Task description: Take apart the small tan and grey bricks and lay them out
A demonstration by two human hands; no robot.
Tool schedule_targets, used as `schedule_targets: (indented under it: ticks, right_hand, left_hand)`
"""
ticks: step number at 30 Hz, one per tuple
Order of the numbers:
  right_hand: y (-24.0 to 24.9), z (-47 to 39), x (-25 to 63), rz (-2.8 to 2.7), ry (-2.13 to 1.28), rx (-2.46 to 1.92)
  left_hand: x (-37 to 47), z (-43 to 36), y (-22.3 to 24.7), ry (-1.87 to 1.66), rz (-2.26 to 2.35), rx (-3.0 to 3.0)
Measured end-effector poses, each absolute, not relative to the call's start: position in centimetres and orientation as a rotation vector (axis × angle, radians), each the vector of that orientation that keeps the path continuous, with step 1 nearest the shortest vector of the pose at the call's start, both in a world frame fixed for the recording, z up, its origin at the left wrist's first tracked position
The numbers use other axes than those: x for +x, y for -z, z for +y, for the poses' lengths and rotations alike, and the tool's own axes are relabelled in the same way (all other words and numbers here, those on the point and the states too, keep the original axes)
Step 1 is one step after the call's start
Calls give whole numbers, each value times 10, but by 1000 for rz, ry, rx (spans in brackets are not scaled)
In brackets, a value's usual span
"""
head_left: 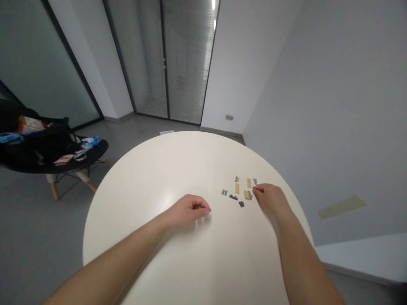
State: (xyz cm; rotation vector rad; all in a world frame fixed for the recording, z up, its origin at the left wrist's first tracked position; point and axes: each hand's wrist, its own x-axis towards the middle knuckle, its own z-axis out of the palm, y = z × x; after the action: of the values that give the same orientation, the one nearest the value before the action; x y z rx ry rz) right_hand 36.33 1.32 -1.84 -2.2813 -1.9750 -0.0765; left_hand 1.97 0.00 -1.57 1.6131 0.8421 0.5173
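My right hand [271, 197] reaches to the right edge of a small group of toy building-brick pieces, its thumb and fingertips pinched together. Whatever lies between those fingertips is too small to name. Beside them are a tan plate with a grey part [247, 195], another tan plate [249, 183] and a grey piece [255, 181]. Further left lie a tan plate [237, 188], small grey pieces [224, 192], a dark notched piece [233, 197] and a dark angular piece [241, 204]. My left hand [189, 210] rests left of the group, fingers curled and thumb against them; their inside is hidden.
The pieces lie on a round white table [143, 178]. At the left, a black chair [95, 150] holds a black bag [54, 137] and small packets. A glass door [187, 63] stands beyond, and a wall [333, 127] runs along the right.
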Motion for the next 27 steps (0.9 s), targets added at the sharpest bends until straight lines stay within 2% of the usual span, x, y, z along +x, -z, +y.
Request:
schedule_targets:
  ticks: [12,21,24,27]
  right_hand:
    - [14,7,363,-2178,13,-2222]
    - [12,1,362,-2095,-34,-2283]
    - [8,1,361,-1963,109,-2264]
    - [3,1,351,-1836,288,-2041]
  left_hand:
    - [18,0,15,-497,834,1626]
    - [18,1,11,-497,845,1616]
    - [18,1,11,-508,834,1617]
    - [18,2,14,-517,839,1621]
